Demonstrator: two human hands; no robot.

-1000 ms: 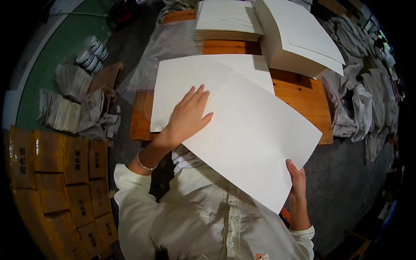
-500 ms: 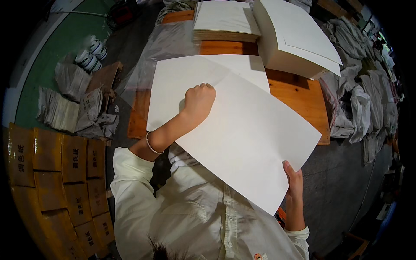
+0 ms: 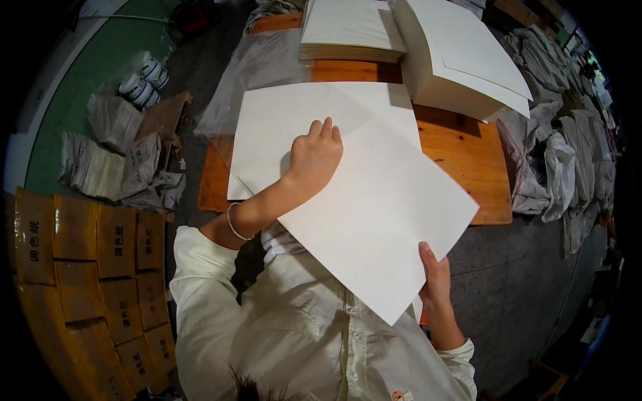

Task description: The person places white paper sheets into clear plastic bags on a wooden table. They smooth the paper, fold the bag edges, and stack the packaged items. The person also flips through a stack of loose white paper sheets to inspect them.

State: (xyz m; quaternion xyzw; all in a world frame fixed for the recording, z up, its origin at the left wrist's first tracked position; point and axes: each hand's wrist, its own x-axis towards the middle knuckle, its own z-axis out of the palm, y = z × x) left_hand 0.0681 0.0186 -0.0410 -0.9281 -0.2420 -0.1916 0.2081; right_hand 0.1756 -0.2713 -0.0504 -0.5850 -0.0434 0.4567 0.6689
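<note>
A large white sheet of paper or card (image 3: 388, 214) lies aslant in front of my body, its near corner against my shirt. My right hand (image 3: 438, 284) grips its right edge, thumb on top, fingers hidden beneath. Over its left edge is my left hand (image 3: 315, 155), mostly closed, with one or two fingers partly stretched forward. Whatever its fingertips hold is hidden. Under the slanted sheet, a squared white sheet or low stack (image 3: 264, 127) rests on the orange wooden table (image 3: 461, 160). A thin see-through layer seems to cross the overlap.
Clear plastic film (image 3: 244, 80) drapes over the table's left side. Behind stand a white paper stack (image 3: 354, 27) and a taller one (image 3: 468, 47). Brown cartons (image 3: 80, 287) are piled at left, near wrapped bundles (image 3: 93, 164) and tubs (image 3: 139, 90). Grey sacks (image 3: 568, 147) fill the right.
My right hand has moved left with the slanted sheet, whose corners shifted left. My left hand has moved slightly right and forward, its fingers less tightly curled. The clear film at left has drawn in.
</note>
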